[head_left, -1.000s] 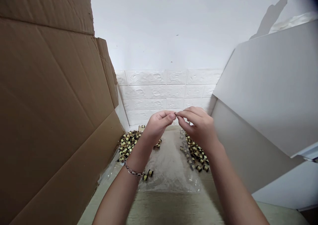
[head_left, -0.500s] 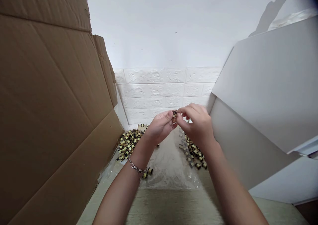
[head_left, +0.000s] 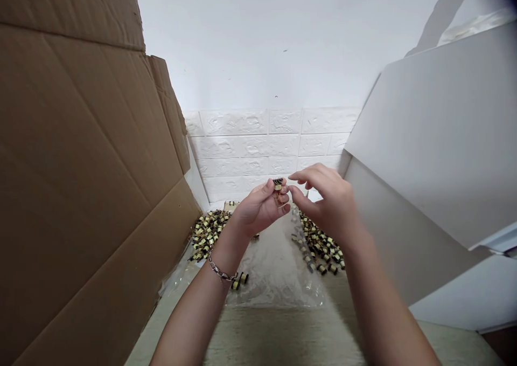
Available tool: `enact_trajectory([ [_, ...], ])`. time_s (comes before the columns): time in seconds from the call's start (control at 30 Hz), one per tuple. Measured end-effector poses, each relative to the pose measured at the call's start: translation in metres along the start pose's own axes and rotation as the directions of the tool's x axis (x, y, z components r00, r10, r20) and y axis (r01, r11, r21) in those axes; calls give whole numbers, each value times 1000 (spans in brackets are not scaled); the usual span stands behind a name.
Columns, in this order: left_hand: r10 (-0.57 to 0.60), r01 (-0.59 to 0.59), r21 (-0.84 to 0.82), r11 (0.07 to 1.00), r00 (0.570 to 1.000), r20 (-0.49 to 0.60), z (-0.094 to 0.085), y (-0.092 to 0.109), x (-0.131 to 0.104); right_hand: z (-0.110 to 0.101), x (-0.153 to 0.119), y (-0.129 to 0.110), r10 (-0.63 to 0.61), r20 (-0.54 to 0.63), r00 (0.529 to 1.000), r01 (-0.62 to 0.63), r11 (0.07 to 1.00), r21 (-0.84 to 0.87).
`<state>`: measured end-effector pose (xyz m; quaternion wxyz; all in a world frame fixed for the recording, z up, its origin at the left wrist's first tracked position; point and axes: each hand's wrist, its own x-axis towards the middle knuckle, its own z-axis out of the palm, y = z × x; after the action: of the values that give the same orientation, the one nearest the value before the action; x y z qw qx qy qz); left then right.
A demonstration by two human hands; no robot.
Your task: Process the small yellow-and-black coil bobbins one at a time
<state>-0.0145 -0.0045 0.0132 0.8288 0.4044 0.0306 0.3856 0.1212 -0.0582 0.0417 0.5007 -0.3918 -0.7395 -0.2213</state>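
My left hand (head_left: 260,207) is closed around a small transformer coil (head_left: 278,186), held up between thumb and fingers. The coil has a black top with pins, a yellow-taped body and thin copper-coloured wires hanging below it. Just to its right, my right hand (head_left: 323,193) is open, thumb and index finger apart, with nothing visible between them. A gap separates its fingertips from the coil. Beneath the hands lies a clear plastic bag (head_left: 270,280) on the pale table.
A heap of similar yellow-and-black coils (head_left: 208,234) lies left, another pile of coils (head_left: 323,244) right. A few loose coils (head_left: 240,281) rest near my left wrist. A tall cardboard sheet (head_left: 89,166) walls the left side, a white panel (head_left: 436,139) the right; a white brick-patterned wall (head_left: 234,122) stands behind.
My right hand has let go of the coil's wires and moved slightly right, its fingers spreading apart. My left hand still holds the coil, now more fully visible.
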Motion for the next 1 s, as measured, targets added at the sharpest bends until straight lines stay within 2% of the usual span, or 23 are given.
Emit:
enact_trajectory([
  [0.33,-3,2,53,999,1000,18,3,-2,0,8,-2,3,-69,-50,996,65,995,-79],
  [0.5,18,-17,24,1000,1000,-19,7,-3,-1,9,-2,0,-89,-19,996,86,990,-115],
  [0.87,-30,28,-45,999,998,-47,15,0,-4,7,-2,-2,-107,-61,992,100,989,-105],
  [1.0,-3,4,43,999,999,-35,14,-3,-3,9,-3,1,-126,-88,988,114,985,-129],
])
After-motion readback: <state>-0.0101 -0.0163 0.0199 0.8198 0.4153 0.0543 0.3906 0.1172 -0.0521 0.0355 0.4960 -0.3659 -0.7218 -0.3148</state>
